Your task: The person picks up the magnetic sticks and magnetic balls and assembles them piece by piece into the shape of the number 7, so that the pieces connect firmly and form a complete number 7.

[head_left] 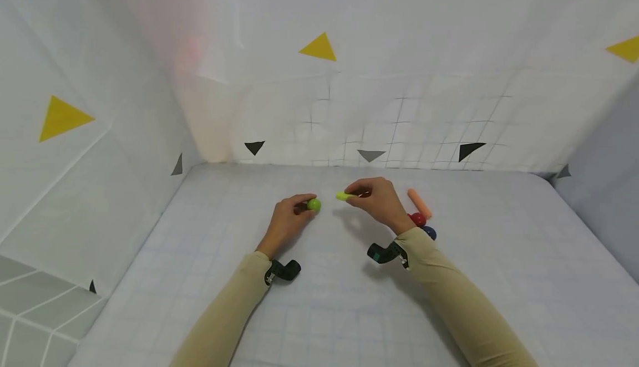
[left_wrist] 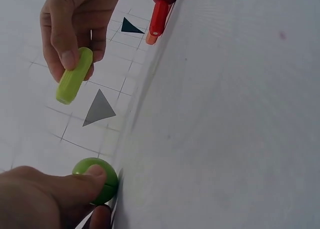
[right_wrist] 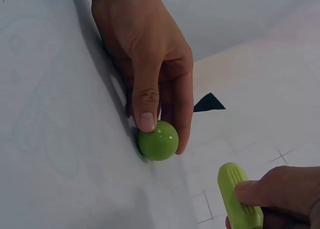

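My left hand (head_left: 283,222) pinches a glossy green ball (head_left: 314,204) between thumb and fingers, low at the white tabletop. A thin dark line runs across that ball in the left wrist view. To its right, my right hand (head_left: 380,200) holds a short yellow-green stick (right_wrist: 235,199) above the table, thumb pressed on its grooved side. The stick has rounded edges, and its free end points left toward the ball. A gap separates the two pieces.
Beside my right wrist lie a red ball (head_left: 418,220), a blue ball (head_left: 430,233) and an orange stick (head_left: 419,203). A red handle-like piece (left_wrist: 159,18) sits against the red ball. White sheeting (head_left: 279,106) with triangular markers rises behind the table.
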A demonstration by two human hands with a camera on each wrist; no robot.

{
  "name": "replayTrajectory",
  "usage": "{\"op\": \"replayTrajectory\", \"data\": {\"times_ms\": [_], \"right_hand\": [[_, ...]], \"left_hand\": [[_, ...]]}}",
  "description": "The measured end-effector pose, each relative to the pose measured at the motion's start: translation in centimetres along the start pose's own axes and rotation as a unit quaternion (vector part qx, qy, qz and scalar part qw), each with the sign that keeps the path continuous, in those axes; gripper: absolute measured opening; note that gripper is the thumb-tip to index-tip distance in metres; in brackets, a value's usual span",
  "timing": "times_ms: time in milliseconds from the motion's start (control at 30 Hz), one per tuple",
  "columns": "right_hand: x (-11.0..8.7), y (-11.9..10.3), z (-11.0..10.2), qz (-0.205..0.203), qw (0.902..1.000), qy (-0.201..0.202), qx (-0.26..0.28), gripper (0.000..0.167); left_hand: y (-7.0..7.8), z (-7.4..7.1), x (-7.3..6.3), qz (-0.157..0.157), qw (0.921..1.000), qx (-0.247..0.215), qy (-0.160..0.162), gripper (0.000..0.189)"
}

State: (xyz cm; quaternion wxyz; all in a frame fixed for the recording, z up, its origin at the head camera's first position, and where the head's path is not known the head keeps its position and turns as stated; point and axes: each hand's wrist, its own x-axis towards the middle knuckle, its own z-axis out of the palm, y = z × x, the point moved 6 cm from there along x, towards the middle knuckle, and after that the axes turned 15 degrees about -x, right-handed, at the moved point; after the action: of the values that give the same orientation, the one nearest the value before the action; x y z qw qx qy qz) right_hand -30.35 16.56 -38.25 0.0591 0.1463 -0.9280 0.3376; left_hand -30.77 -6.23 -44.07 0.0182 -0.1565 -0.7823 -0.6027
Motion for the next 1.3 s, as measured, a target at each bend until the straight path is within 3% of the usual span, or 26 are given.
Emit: {"op": "replayTrajectory", "data": {"times_ms": [733, 1067, 1300], "right_hand": [[0.9, -0.2, 3.6, -0.031, 0.9993, -0.021, 0.008, 0.015], [1.3, -0.2, 4.4, -0.058, 0.9983, -0.005, -0.008, 0.015], [1.3, -0.2, 4.7, -0.053, 0.9986, -0.008, -0.007, 0.015]], "left_hand": [[-0.3, 0.1, 0.1, 0.01, 0.9999, 0.006, 0.005, 0.041], [0.3, -0.3, 0.0, 0.028, 0.9996, 0.004, 0.006, 0.041], [0.4, -0.2, 0.0, 0.032, 0.9995, 0.003, 0.0, 0.041]]}}
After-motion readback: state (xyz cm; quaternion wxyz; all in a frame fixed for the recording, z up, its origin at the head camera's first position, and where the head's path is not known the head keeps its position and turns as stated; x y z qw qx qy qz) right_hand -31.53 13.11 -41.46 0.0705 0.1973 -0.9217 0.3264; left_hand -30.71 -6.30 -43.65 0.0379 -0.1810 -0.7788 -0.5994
